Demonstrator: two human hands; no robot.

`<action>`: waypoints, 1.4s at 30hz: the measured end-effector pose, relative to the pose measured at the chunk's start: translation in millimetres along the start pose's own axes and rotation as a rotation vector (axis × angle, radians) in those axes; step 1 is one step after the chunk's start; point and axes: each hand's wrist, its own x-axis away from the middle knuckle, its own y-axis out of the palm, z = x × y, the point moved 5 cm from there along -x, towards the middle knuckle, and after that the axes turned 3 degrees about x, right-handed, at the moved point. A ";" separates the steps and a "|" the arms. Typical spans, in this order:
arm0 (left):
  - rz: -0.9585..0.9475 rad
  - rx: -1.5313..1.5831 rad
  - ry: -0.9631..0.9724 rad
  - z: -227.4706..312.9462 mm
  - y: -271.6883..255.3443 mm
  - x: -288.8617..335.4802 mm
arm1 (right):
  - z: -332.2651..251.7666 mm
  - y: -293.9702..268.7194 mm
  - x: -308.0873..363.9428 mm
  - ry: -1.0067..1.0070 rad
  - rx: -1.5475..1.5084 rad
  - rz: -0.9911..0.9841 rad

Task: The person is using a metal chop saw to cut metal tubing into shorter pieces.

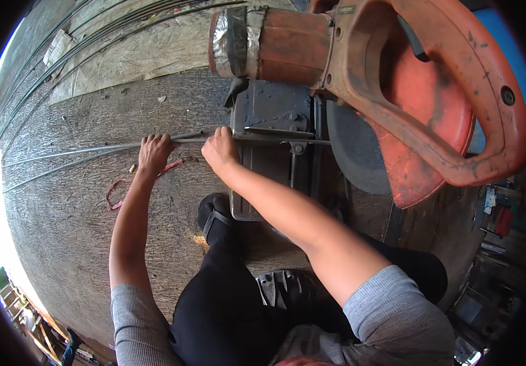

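Note:
Thin metal rods point(74, 154) run from the left across to an orange cut-off saw point(293, 49) at upper right. My left hand point(155, 154) is closed around the rods, some way left of the saw. Close to the left edge of the saw's dark base point(254, 183), my right hand point(220, 148) is closed on a rod. That rod passes through the vise point(278, 129) and reaches the grey cutting disc point(357, 146). The disc is partly covered by a red guard point(424, 122). My fingertips on the rods are largely hidden.
More long rods point(101, 39) lie on the floor at upper left, beside a flat pale sheet point(135, 67). A thin red looped piece point(114, 190) is on the floor near my left forearm. My sandalled foot point(214, 210) is beside the saw base. Assorted items point(494, 213) stand along the right.

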 end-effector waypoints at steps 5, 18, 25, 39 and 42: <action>0.097 0.100 0.005 22.8 6.5 -4.8 | -17.4 -29.1 0.7 0.003 -0.123 0.181; 0.195 0.115 -0.028 -33.9 -1.4 8.5 | -52.2 -23.7 -30.0 0.046 -0.403 0.433; 0.017 -0.037 -0.162 -100.6 -7.4 35.9 | -46.9 -5.6 -49.9 -0.031 -0.324 0.300; 0.080 0.068 -0.070 24.3 16.3 1.8 | -11.1 13.8 -3.7 0.172 -0.091 0.110; 0.191 0.500 0.008 54.4 13.8 -7.2 | -22.8 -16.1 -11.6 0.172 -0.149 0.255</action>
